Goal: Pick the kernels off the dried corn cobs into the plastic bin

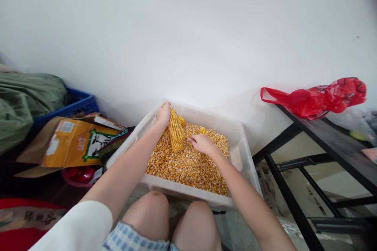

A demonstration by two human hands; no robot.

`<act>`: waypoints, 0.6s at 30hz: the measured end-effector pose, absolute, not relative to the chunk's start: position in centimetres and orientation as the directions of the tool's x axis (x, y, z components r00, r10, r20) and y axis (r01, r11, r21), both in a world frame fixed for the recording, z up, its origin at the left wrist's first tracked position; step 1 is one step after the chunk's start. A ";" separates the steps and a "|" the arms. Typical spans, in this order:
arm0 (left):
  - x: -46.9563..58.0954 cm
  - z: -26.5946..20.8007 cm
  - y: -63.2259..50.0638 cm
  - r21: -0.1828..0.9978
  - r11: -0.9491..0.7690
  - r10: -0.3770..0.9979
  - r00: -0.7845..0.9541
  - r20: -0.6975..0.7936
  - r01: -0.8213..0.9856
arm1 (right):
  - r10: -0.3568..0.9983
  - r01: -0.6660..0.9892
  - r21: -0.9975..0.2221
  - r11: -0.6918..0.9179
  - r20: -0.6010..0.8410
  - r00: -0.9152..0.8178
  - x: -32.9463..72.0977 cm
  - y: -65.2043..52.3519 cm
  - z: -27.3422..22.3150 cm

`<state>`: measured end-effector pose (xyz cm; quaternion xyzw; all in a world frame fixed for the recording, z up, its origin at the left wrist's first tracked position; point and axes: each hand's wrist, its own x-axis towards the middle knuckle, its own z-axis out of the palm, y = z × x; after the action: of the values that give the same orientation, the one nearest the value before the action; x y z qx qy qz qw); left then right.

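My left hand point(165, 115) is closed round the upper end of a yellow corn cob point(176, 133), at the back left of a clear plastic bin point(241, 147). The cob slants downward, its lower tip just over loose corn kernels point(188, 168) that cover the bin's floor. To the right of the cob, my right hand point(202, 143) hovers low over the kernels with its fingers pinched together. Something small and dark shows at those fingertips, too small to name. Other cobs point(203, 130) lie partly hidden behind my hands.
A white wall rises behind the bin. At left are an orange cardboard box point(70, 143), a blue crate point(84, 102) under a green bag point(29, 102), and a red sack point(26, 219). A black metal rack point(332, 141) with a red plastic bag point(321, 98) stands at right.
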<state>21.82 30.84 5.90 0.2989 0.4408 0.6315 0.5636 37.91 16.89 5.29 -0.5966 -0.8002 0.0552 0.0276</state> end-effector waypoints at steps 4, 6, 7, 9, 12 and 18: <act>21.8 5.8 30.9 0.899 0.030 0.975 -0.187 -0.124 -0.436 | 0.955 0.949 -0.106 0.296 0.000 -0.298 37.8 17.0 5.3; 21.8 5.8 30.9 0.902 0.026 0.975 -0.189 -0.119 -0.431 | 0.953 0.949 -0.095 0.301 0.008 -0.301 37.8 17.0 5.2; 21.8 5.8 30.9 0.904 0.021 0.975 -0.192 -0.113 -0.427 | 0.953 0.949 -0.089 0.302 0.014 -0.302 37.8 17.0 5.1; 21.8 5.7 31.0 0.909 0.008 0.975 -0.199 -0.100 -0.416 | 0.953 0.950 -0.079 0.302 0.024 -0.301 37.8 17.0 5.1; 21.9 5.6 31.1 0.915 0.010 0.974 -0.205 -0.100 -0.402 | 0.950 0.948 -0.071 0.311 0.035 -0.309 37.8 17.0 5.1; 22.0 5.3 31.2 0.918 -0.025 0.979 -0.197 -0.058 -0.396 | 0.950 0.950 -0.017 0.311 0.039 -0.310 37.7 16.8 4.7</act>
<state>21.97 31.21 5.27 0.3301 0.4414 0.6352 0.5410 37.73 16.83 4.68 -0.5870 -0.8093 -0.0046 0.0210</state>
